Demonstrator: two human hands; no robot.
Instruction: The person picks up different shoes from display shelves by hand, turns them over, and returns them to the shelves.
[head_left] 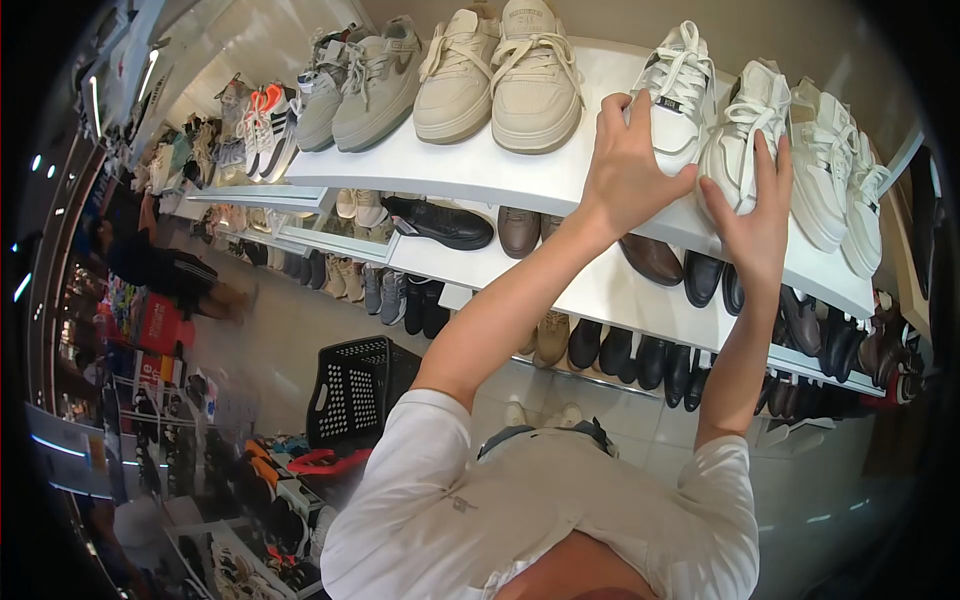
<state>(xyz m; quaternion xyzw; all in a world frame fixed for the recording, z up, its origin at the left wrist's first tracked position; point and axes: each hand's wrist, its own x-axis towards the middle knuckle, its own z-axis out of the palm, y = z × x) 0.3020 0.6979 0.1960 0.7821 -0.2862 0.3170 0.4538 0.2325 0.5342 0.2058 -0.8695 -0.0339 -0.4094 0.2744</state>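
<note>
Head view: the left hand (630, 172) grasps the toe of the left white sneaker (683, 118) between thumb and spread fingers; just beside it, the right hand (757, 225) similarly grips the right white sneaker (742, 135). Both shoes rest on a white shelf (450, 178) under the hands. Beige sneakers (537, 90) stand left of the left hand, more white sneakers (818, 190) right of the right, dark shoes (650, 257) below both.

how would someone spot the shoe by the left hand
Find the white upper shelf. Just right of its cream pair, the left hand is at a white shoe. A black tag low on its laces sets it apart from its neighbours.
</note>
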